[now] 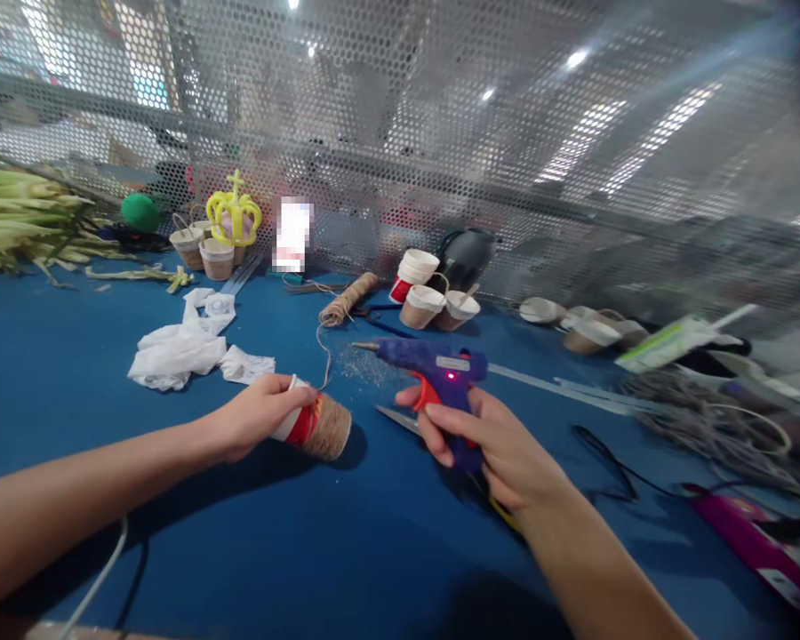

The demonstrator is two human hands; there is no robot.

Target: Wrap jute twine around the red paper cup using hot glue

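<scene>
My left hand grips a paper cup, tilted on its side, its lower part wrapped in brown twine. From the cup a strand of twine runs up to a twine roll. Wrapped round the handle of a blue hot glue gun is my right hand, with fingers at its orange trigger. The gun's red light glows and its nozzle points left, above the cup and apart from it. Scissors lie beneath the right hand, their handles partly hidden.
Crumpled white material lies at left. Twine-wrapped cups stand along the perforated metal screen. A yellow crown sits among small baskets. At right are grey cord and a purple power strip with black cable.
</scene>
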